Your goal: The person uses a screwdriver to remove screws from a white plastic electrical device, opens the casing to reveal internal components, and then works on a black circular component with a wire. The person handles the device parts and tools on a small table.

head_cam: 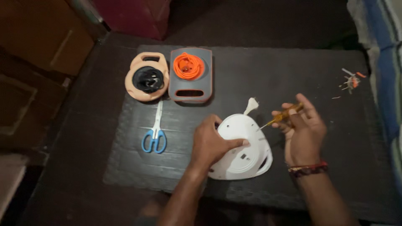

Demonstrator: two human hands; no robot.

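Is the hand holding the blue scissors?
No, the blue-handled scissors lie untouched on the dark mat, left of the left hand.
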